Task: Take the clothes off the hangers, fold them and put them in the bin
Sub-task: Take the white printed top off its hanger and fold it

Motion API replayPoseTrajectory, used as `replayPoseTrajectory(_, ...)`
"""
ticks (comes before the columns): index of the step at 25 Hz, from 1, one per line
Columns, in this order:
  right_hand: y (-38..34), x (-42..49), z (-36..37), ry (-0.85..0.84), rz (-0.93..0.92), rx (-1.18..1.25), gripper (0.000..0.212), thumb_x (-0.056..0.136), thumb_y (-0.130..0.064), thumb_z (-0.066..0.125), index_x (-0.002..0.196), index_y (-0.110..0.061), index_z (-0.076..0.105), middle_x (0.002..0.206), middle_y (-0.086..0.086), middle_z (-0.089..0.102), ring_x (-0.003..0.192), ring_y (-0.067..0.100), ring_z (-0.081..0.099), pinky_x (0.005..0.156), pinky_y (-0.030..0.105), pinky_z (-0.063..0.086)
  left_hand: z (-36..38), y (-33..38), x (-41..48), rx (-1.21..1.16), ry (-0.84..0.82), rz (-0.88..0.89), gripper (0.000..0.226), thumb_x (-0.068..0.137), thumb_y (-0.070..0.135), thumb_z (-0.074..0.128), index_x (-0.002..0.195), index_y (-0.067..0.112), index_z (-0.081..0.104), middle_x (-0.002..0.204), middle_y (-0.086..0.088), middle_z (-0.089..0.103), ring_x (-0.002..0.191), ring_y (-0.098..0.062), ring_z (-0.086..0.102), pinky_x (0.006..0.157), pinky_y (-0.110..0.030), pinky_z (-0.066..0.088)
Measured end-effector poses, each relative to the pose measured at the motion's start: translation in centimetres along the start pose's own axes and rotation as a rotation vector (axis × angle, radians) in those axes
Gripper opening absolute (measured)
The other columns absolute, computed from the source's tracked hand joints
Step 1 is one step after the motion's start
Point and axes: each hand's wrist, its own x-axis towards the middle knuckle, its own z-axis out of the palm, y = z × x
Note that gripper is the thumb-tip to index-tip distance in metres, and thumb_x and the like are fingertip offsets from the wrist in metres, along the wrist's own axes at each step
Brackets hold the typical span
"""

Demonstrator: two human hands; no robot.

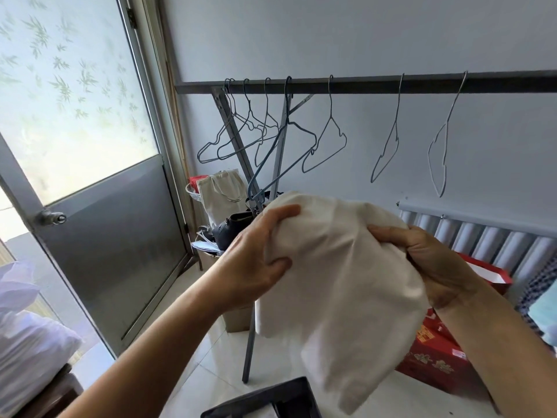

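**White garment held up, ready to fold**

The left hand pinches the white garment at its upper left fold, thumb on top. The right hand grips its upper right. It hangs between them, above the dark bin at the near edge. It seems light and limp, so taking both top corners should spread it flat.

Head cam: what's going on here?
A person holds a white garment up in front of the rail. The left hand grips its left side and the right hand grips its right side. The hangers on the rail all hang bare. The bin shows at the bottom edge; the garment is not yet in it.
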Motion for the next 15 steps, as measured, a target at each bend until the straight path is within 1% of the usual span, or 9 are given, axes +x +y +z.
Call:
replayPoseTrajectory(1,0.0,-0.1,0.0,-0.021,0.039,0.015,0.037,0.077,-0.010,0.063,0.109,0.007,0.068,0.102,0.023,0.070,0.084,0.030,0.071,0.076,0.040,0.060,-0.2,0.0,0.2,0.085,0.026,0.042,0.073,0.076,0.000,0.075,0.138,0.027,0.045,0.136,0.013,0.048,0.121,0.003,0.043,0.109,-0.014,0.031)
replayPoseTrajectory(3,-0.1,-0.2,0.2,-0.063,0.086,0.022,0.028,0.079,-0.011,0.060,0.100,0.005,0.071,0.088,0.020,0.073,0.074,0.027,0.072,0.069,0.034,0.061,-0.5,-0.2,0.5,0.182,0.102,0.121,0.066,0.076,0.004,0.078,0.134,0.021,0.051,0.135,0.003,0.053,0.118,-0.003,0.046,0.101,-0.011,0.035)
replayPoseTrajectory(6,-0.3,-0.5,0.7,-0.113,0.057,-0.031,0.023,0.079,-0.009,0.057,0.068,-0.002,0.077,0.063,0.012,0.069,0.053,0.019,0.068,0.047,0.022,0.055,-0.9,-1.0,0.6,0.296,0.282,0.281,0.039,0.077,0.017,0.078,0.115,0.019,0.066,0.108,-0.003,0.064,0.097,-0.016,0.058,0.081,-0.030,0.050)
replayPoseTrajectory(8,-0.4,-0.7,0.9,-0.125,0.044,-0.055,0.015,0.067,-0.013,0.067,0.076,-0.005,0.077,0.072,0.014,0.069,0.058,0.020,0.068,0.050,0.022,0.056,-1.6,-1.3,0.7,0.323,0.345,0.336,0.028,0.073,0.028,0.079,0.100,0.026,0.071,0.095,0.000,0.055,0.091,-0.015,0.050,0.074,-0.030,0.048)
replayPoseTrajectory(10,-0.1,-0.4,0.6,-0.174,0.101,-0.026,0.043,0.058,-0.016,0.083,0.099,-0.004,0.076,0.096,0.018,0.069,0.079,0.026,0.068,0.065,0.029,0.059,-2.5,-1.4,0.9,0.213,0.283,0.292,0.026,0.066,0.038,0.080,0.089,0.032,0.072,0.106,0.006,0.051,0.105,-0.012,0.045,0.086,-0.022,0.041)
replayPoseTrajectory(11,0.0,-0.3,0.5,-0.188,0.138,-0.010,0.049,0.060,-0.018,0.084,0.106,-0.004,0.074,0.105,0.019,0.068,0.087,0.027,0.067,0.071,0.032,0.059,-2.8,-1.3,0.9,0.091,0.199,0.243,0.025,0.064,0.038,0.082,0.086,0.031,0.072,0.115,0.009,0.053,0.115,-0.012,0.046,0.093,-0.021,0.040)
replayPoseTrajectory(12,0.1,0.0,0.4,-0.180,0.156,-0.002,0.046,0.063,-0.020,0.082,0.106,-0.004,0.075,0.106,0.019,0.069,0.088,0.028,0.068,0.072,0.034,0.060,-3.0,-1.3,0.9,-0.068,0.111,0.184,0.024,0.065,0.032,0.084,0.085,0.027,0.071,0.120,0.008,0.058,0.119,-0.014,0.052,0.096,-0.024,0.043)
replayPoseTrajectory(13,0.2,0.0,0.3,-0.171,0.173,0.026,0.042,0.062,-0.022,0.083,0.099,-0.003,0.076,0.099,0.019,0.072,0.082,0.027,0.070,0.068,0.035,0.061,-3.0,-1.3,0.7,-0.239,0.051,0.109,0.022,0.068,0.024,0.085,0.085,0.021,0.071,0.117,0.003,0.066,0.115,-0.017,0.060,0.093,-0.029,0.049)
replayPoseTrajectory(15,0.2,0.1,0.3,-0.176,0.188,0.091,0.053,0.040,-0.018,0.096,0.085,0.002,0.077,0.082,0.019,0.074,0.068,0.027,0.073,0.057,0.036,0.060,-2.9,-1.2,0.2,-0.462,0.064,-0.074,0.019,0.073,0.017,0.081,0.089,0.012,0.072,0.096,-0.006,0.074,0.094,-0.021,0.071,0.074,-0.033,0.057)
